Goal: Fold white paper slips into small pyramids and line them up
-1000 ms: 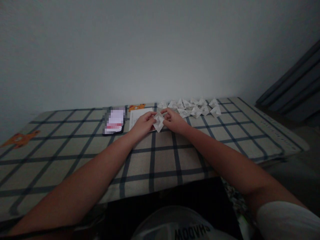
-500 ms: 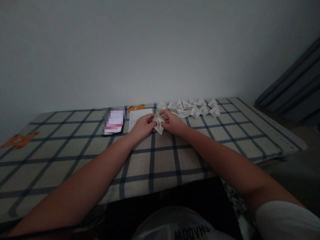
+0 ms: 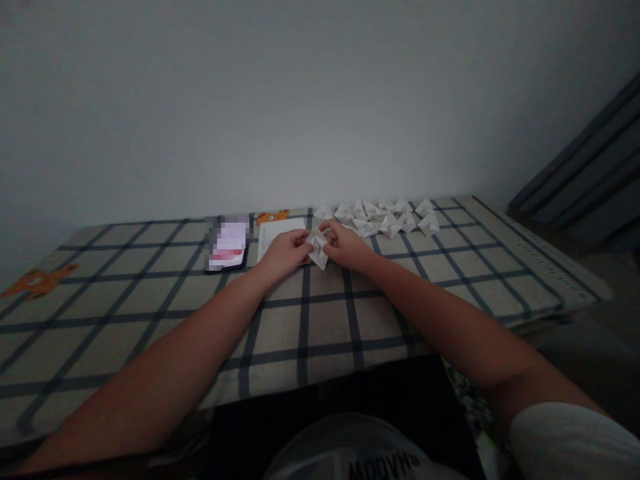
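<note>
A small folded white paper [image 3: 319, 249], diamond-shaped from here, is held up between both hands just above the checked cloth. On its left edge my left hand [image 3: 290, 250] pinches it between thumb and fingers. My right hand [image 3: 346, 247] grips the opposite edge, its index finger bent over behind the top. Some fingertips are hidden by the paper. Beyond the right hand stand several folded paper boats [image 3: 390, 224] in loose rows. Partly behind the left hand lies a white paper sheet [image 3: 273, 232].
A phone [image 3: 227, 245] with a lit, blurred screen lies left of the sheet. The checked tablecloth [image 3: 325, 320] covers the table up to the pale wall [image 3: 310, 107]. A dark grey curtain [image 3: 590, 160] hangs at the right.
Both hands stay in place on the folded paper. My right thumb has shifted slightly to the right along it; the rest looks the same.
</note>
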`<state>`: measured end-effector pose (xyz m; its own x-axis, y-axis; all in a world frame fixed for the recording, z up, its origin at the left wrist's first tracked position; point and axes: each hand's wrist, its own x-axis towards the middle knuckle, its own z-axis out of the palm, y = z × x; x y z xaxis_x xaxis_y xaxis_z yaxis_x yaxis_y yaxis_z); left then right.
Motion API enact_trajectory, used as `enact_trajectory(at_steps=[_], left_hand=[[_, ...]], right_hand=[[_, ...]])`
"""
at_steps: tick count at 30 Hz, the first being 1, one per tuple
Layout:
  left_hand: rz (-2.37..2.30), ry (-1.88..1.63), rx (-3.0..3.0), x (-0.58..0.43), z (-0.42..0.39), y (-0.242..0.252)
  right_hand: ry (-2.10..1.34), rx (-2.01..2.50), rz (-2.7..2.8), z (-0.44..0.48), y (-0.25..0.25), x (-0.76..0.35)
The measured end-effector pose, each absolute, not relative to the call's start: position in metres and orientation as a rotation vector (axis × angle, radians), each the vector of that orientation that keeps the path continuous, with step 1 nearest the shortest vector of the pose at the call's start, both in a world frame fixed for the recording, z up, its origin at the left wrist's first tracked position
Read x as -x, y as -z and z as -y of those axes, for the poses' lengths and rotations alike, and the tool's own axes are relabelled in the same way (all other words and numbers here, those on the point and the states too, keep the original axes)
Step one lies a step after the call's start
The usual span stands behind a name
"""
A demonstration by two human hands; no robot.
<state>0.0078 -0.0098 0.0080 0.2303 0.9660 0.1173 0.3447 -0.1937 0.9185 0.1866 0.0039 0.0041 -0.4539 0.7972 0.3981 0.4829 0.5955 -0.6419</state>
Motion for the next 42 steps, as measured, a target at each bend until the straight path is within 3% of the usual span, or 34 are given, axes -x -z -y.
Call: enact_trajectory(at_steps=[21, 33, 42], left_hand=[[-1.460, -1.150, -2.076, 0.000, 0.012, -0.013], [-1.457, -1.227, -1.797, 0.011, -0.003, -0.010], [-1.331, -1.238, -1.831, 0.006, -0.005, 0.001]], right_hand=[[-0.559, 1.075, 2.042, -0.005, -0.005, -0.187], [-0.062, 1.055, 2.356, 0.021, -0.016, -0.183], [0.076, 1.185, 2.332, 0.018, -0.009, -0.180]])
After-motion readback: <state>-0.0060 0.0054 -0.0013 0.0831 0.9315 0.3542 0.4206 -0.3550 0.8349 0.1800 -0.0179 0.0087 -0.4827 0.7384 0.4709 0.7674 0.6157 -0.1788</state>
